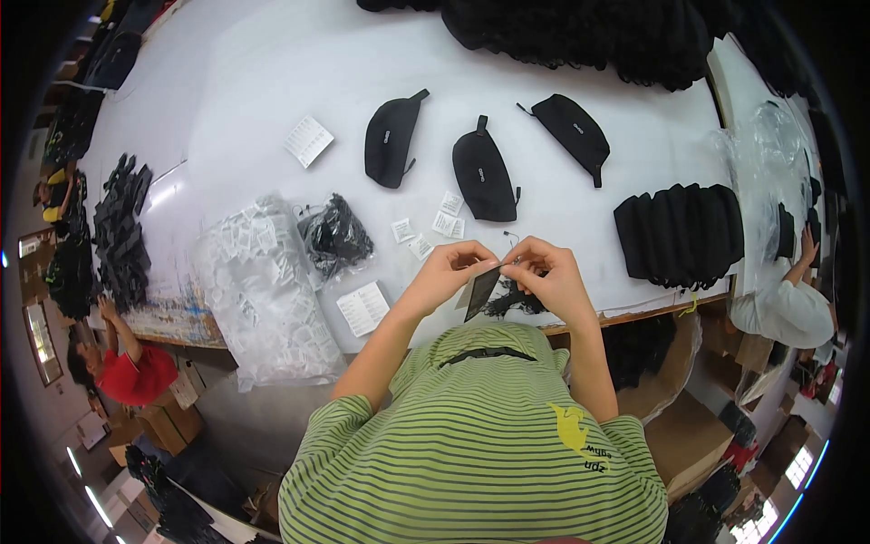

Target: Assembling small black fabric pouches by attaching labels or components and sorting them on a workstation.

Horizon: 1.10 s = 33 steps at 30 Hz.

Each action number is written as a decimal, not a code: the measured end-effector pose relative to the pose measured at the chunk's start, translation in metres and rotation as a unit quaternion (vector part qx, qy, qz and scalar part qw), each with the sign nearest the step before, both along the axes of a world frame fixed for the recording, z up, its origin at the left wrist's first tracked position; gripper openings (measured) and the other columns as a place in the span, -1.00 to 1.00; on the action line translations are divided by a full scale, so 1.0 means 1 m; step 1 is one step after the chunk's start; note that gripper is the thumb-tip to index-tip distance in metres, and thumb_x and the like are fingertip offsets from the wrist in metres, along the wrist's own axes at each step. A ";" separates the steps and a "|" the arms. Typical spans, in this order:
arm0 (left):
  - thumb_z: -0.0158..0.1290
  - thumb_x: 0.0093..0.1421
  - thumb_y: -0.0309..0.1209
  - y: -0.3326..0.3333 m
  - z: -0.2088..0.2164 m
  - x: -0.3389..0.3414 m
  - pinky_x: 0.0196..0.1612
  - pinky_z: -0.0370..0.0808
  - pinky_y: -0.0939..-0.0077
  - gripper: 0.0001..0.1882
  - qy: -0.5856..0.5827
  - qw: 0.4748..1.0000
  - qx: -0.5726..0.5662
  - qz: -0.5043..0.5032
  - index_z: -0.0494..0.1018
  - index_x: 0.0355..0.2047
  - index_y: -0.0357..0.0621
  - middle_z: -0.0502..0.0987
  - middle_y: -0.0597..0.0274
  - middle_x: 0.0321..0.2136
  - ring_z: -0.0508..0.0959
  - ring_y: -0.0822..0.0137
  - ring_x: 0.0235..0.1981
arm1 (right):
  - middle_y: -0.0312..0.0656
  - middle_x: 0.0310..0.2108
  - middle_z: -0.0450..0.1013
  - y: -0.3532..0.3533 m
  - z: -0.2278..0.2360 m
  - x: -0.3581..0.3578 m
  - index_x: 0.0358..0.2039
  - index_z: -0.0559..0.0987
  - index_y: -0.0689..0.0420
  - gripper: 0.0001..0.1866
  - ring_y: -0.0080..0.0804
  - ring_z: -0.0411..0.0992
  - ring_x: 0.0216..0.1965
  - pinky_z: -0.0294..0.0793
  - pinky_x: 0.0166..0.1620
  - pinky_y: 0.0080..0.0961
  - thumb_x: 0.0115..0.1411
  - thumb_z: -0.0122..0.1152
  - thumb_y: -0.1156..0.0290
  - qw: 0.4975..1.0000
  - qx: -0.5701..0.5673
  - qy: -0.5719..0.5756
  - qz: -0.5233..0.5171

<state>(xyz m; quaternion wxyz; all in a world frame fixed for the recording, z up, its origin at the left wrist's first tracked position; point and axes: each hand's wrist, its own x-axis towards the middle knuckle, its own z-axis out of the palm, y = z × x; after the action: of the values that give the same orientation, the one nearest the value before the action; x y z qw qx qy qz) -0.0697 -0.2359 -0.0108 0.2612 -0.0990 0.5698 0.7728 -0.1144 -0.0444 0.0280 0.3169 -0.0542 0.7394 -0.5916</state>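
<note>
Close to the table's near edge, my left hand (456, 268) pinches the top of a dark rectangular hang tag (482, 295). My right hand (549, 274) meets it there, fingertips pressed together at the tag's upper corner. A thin dark string (510, 238) loops up beside the right fingers. Beneath that hand lies a tangle of black strings (515, 301). Small white labels (448, 224) are scattered just beyond my hands. Three black zip pouches lie farther off: one on the left (390, 140), one in the middle (483, 177), one on the right (575, 136).
A clear bag of white labels (263, 290) and a bag of black items (336, 238) sit left. White printed sheets (363, 308) lie nearby. A row of stacked black pouches (680, 236) is right; a black pile (589, 36) is at the back. People work at both sides.
</note>
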 end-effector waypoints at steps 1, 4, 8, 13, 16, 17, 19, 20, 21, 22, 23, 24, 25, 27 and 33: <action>0.10 0.19 -0.42 -0.004 -0.007 -0.005 -0.24 0.37 0.68 -0.88 -0.008 1.000 -0.004 -0.007 0.52 -0.35 -0.21 0.51 0.41 -0.43 0.45 0.62 -0.38 | -0.37 -0.70 0.38 -0.004 -0.002 -0.005 -0.46 0.55 0.17 -0.88 -0.74 0.31 -0.66 0.26 -0.53 -0.75 0.02 0.33 0.46 1.000 0.026 0.005 0.017; 0.11 0.18 -0.41 -0.017 -0.022 -0.022 -0.32 0.38 0.70 -0.86 0.011 0.999 -0.027 -0.039 0.51 -0.35 -0.25 0.49 0.39 -0.46 0.43 0.60 -0.43 | -0.38 -0.68 0.38 -0.013 -0.010 -0.019 -0.45 0.52 0.18 -0.87 -0.74 0.30 -0.65 0.24 -0.55 -0.75 0.08 0.30 0.43 0.998 0.045 0.021 0.042; 0.11 0.19 -0.41 -0.025 -0.024 -0.046 -0.35 0.39 0.70 -0.86 0.015 0.998 0.057 0.014 0.47 -0.35 -0.26 0.47 0.38 -0.47 0.42 0.59 -0.46 | -0.39 -0.68 0.36 -0.024 -0.027 -0.037 -0.44 0.49 0.17 -0.85 -0.74 0.27 -0.65 0.21 -0.58 -0.75 0.17 0.22 0.38 0.987 -0.081 -0.138 -0.027; 0.10 0.19 -0.42 -0.036 -0.053 -0.111 -0.34 0.42 0.68 -0.85 0.088 0.994 0.003 0.072 0.46 -0.33 -0.28 0.48 0.33 -0.43 0.46 0.56 -0.46 | -0.42 -0.71 0.32 -0.032 -0.051 -0.061 -0.40 0.49 0.15 -0.86 -0.76 0.21 -0.69 0.13 -0.61 -0.79 0.24 0.10 0.36 0.984 -0.078 -0.148 -0.061; 0.14 0.15 -0.37 -0.043 -0.078 -0.153 -0.34 0.44 0.59 -0.77 0.090 0.995 -0.023 -0.029 0.47 -0.26 -0.29 0.49 0.19 -0.30 0.49 0.47 -0.45 | -0.43 -0.71 0.30 -0.033 -0.052 -0.069 -0.39 0.49 0.19 -0.86 -0.76 0.18 -0.72 0.08 -0.63 -0.79 0.22 0.11 0.38 0.984 -0.068 -0.134 -0.096; 0.16 0.11 -0.36 -0.046 -0.087 -0.169 -0.27 0.44 0.50 -0.73 0.148 0.973 -0.171 0.037 0.47 -0.25 -0.29 0.48 0.12 -0.24 0.49 0.38 -0.37 | -0.43 -0.71 0.29 -0.032 -0.051 -0.071 -0.40 0.50 0.20 -0.86 -0.76 0.17 -0.72 0.08 -0.64 -0.78 0.20 0.12 0.39 0.983 -0.071 -0.134 -0.106; 0.19 0.03 -0.34 -0.064 -0.113 -0.203 -0.15 0.41 0.34 -0.67 0.274 0.790 -0.521 0.175 0.47 -0.23 -0.26 0.46 0.04 -0.17 0.47 0.20 -0.23 | -0.44 -0.72 0.28 -0.028 -0.048 -0.070 -0.42 0.50 0.20 -0.86 -0.76 0.17 -0.72 0.07 -0.64 -0.78 0.18 0.14 0.39 0.982 -0.075 -0.130 -0.113; 0.20 -0.01 -0.33 -0.079 -0.133 -0.215 -0.09 0.38 0.27 -0.65 0.325 0.600 -0.692 0.236 0.48 -0.23 -0.23 0.44 0.02 -0.15 0.44 0.12 -0.17 | -0.44 -0.74 0.29 -0.026 -0.046 -0.067 -0.42 0.52 0.20 -0.87 -0.78 0.16 -0.73 0.07 -0.65 -0.78 0.17 0.16 0.40 0.982 -0.086 -0.124 -0.113; 0.20 -0.01 -0.33 -0.093 -0.151 -0.217 -0.09 0.38 0.27 -0.65 0.323 0.595 -0.695 0.242 0.48 -0.23 -0.23 0.44 0.02 -0.15 0.44 0.12 -0.17 | -0.44 -0.76 0.29 -0.025 -0.044 -0.064 -0.42 0.53 0.20 -0.88 -0.79 0.14 -0.73 0.07 -0.65 -0.78 0.16 0.19 0.41 0.982 -0.099 -0.117 -0.112; 0.19 -0.02 -0.33 -0.106 -0.168 -0.217 -0.09 0.36 0.26 -0.68 0.280 0.609 -0.716 0.192 0.50 -0.25 -0.19 0.47 0.09 -0.22 0.42 0.11 -0.17 | -0.44 -0.76 0.29 -0.022 -0.043 -0.060 -0.42 0.53 0.20 -0.88 -0.79 0.14 -0.73 0.07 -0.65 -0.78 0.16 0.19 0.41 0.983 -0.102 -0.113 -0.104; 0.18 -0.04 -0.32 -0.108 -0.168 -0.217 -0.09 0.35 0.24 -0.70 0.240 0.625 -0.730 0.136 0.52 -0.27 -0.15 0.51 0.15 -0.29 0.40 0.09 -0.17 | -0.43 -0.76 0.29 -0.017 -0.044 -0.054 -0.42 0.53 0.20 -0.88 -0.79 0.15 -0.73 0.08 -0.65 -0.78 0.15 0.19 0.41 0.983 -0.100 -0.111 -0.111; 0.18 -0.04 -0.32 -0.107 -0.170 -0.211 -0.09 0.35 0.24 -0.70 0.242 0.623 -0.731 0.139 0.52 -0.27 -0.15 0.51 0.15 -0.29 0.40 0.09 -0.17 | -0.43 -0.75 0.29 -0.013 -0.044 -0.049 -0.42 0.53 0.21 -0.88 -0.79 0.15 -0.72 0.08 -0.64 -0.79 0.15 0.19 0.42 0.982 -0.099 -0.109 -0.116; 0.18 -0.05 -0.32 -0.098 -0.164 -0.202 -0.14 0.35 0.25 -0.72 0.279 0.645 -0.697 0.138 0.51 -0.30 -0.12 0.50 0.19 -0.33 0.39 0.11 -0.21 | -0.43 -0.75 0.29 -0.008 -0.045 -0.044 -0.42 0.53 0.21 -0.88 -0.79 0.15 -0.72 0.08 -0.64 -0.79 0.15 0.19 0.42 0.982 -0.100 -0.106 -0.123; 0.17 -0.07 -0.36 -0.078 -0.146 -0.173 -0.19 0.30 0.27 -0.79 0.366 0.677 -0.620 0.153 0.48 -0.39 -0.11 0.47 0.19 -0.36 0.37 0.11 -0.27 | -0.43 -0.74 0.30 -0.001 -0.047 -0.032 -0.42 0.53 0.21 -0.89 -0.79 0.16 -0.71 0.09 -0.64 -0.79 0.14 0.20 0.43 0.971 -0.120 -0.138 -0.153; 0.29 -0.08 -0.29 -0.021 -0.064 -0.044 -0.27 0.28 0.42 -0.75 0.383 0.768 -0.445 0.255 0.49 -0.48 -0.13 0.47 0.31 -0.49 0.39 0.24 -0.36 | -0.43 -0.74 0.31 -0.012 -0.071 0.003 -0.42 0.55 0.22 -0.89 -0.77 0.20 -0.70 0.11 -0.62 -0.73 0.13 0.22 0.44 0.987 -0.026 0.004 -0.159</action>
<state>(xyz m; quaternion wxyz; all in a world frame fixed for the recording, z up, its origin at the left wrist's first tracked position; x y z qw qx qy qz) -0.1137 -0.2564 -0.0748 -0.2586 -0.0421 0.8565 0.4448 -0.1113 -0.0561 -0.0425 0.2146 0.0531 0.7242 -0.6532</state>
